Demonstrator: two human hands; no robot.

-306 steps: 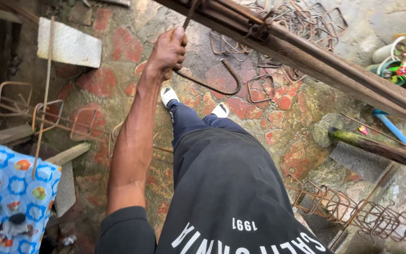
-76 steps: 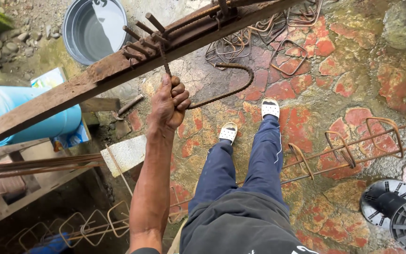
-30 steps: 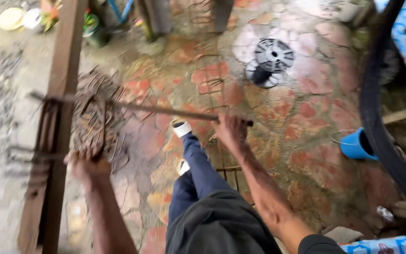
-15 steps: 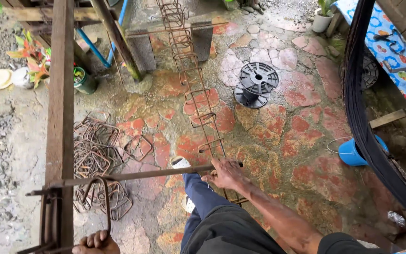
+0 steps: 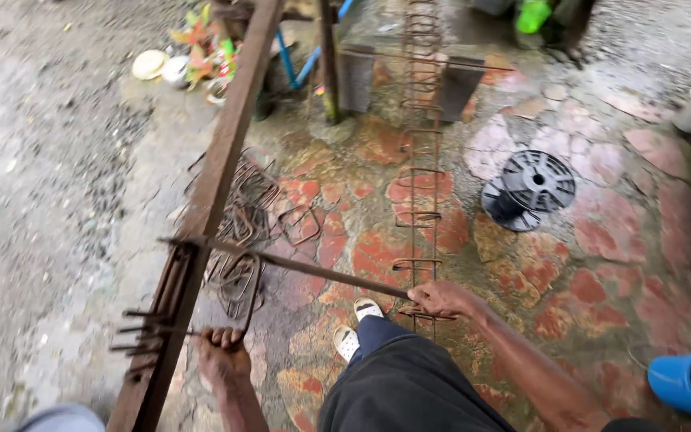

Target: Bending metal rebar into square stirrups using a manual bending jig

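The right hand grips a long bending bar; the left hand clenches a rusty rebar stirrup against the bending beam. A slip could pinch the fingers.

Bare forearms, dark trousers, white shoes.
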